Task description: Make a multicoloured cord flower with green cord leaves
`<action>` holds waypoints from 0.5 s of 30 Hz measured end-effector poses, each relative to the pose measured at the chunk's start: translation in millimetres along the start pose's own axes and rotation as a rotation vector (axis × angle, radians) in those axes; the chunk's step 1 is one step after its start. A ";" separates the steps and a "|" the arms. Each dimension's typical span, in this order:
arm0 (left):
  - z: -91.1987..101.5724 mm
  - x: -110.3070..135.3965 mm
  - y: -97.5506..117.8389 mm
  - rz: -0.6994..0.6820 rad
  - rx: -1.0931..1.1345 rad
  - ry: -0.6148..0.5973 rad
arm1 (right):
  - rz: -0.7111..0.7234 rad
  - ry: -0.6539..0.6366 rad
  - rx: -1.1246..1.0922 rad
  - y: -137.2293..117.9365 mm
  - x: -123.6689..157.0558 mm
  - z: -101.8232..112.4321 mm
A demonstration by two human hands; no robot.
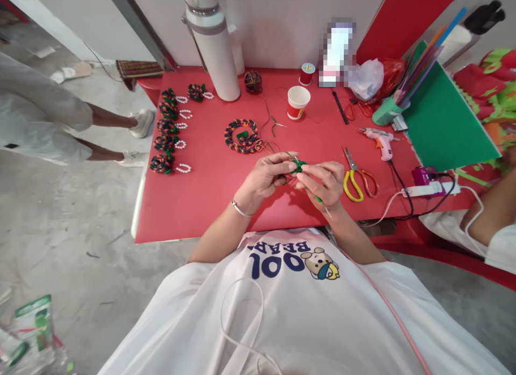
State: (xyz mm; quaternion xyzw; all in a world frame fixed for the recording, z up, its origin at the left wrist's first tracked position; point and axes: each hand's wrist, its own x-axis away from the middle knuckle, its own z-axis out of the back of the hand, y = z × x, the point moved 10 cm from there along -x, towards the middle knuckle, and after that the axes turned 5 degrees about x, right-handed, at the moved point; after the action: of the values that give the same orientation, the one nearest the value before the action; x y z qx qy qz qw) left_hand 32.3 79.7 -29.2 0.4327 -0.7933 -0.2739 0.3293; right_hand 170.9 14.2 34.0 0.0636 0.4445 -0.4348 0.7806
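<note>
Above the red table, my left hand [266, 175] pinches a small green crochet piece [299, 166] between thumb and fingers. My right hand [323, 182] is closed around a thin crochet hook [319, 200] with a green grip, its metal end sticking out below the palm. The fingertips of both hands meet at the green piece and partly cover it. Just left of them lies a coiled multicolour crochet strip [241, 137] with a bit of green in its middle. Yellow- and red-handled scissors [357, 176] lie right of my right hand.
Multicolour crochet balls [164, 127] with white bead loops line the table's left edge. Behind stand a white flask [215, 50], a yarn ball [253, 81], a paper cup [298, 102] and a thread spool [307, 73]. A pink glue gun [381, 141] and power strip [429, 189] are right. People are at both sides.
</note>
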 end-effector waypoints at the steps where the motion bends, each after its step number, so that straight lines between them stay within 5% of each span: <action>1: -1.6 -0.4 -1.0 0.041 -0.004 -0.037 | 0.017 0.011 -0.041 1.5 -2.9 3.0; 9: 3.7 -0.9 23.9 -0.022 -0.316 -0.087 | 0.122 -0.339 -0.262 -5.7 -49.1 11.0; 15: -6.0 -0.4 33.0 -0.067 -0.332 -0.129 | -0.140 -0.369 -0.614 10.9 -58.4 14.7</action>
State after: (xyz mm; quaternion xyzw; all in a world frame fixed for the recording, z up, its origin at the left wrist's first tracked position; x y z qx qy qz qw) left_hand 20.4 94.9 -1.8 0.3799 -0.7419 -0.4391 0.3354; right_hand 175.1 50.2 83.4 -0.2838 0.4095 -0.3376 0.7986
